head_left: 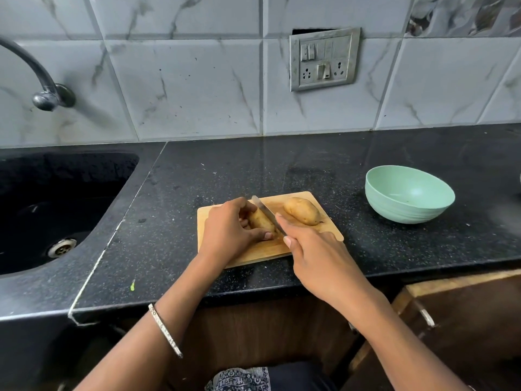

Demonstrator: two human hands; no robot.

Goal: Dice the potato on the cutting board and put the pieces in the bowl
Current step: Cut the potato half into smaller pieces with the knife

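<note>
On rectangular wooden cutting board point(262, 251): left hand point(228, 230) clamps brown potato half point(260, 220); right hand point(315, 255) grips steel knife point(266, 211), blade across it; pale green plastic bowl point(408, 193) right of board.

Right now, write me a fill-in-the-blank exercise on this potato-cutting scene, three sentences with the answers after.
1. The right hand holds a ____ whose blade lies across the potato piece steadied by the left hand.
2. The other potato piece lies on the wooden ____ , untouched by either hand.
3. The green bowl stands on the counter and holds ____ potato pieces.

Missing words: knife; cutting board; no
</note>
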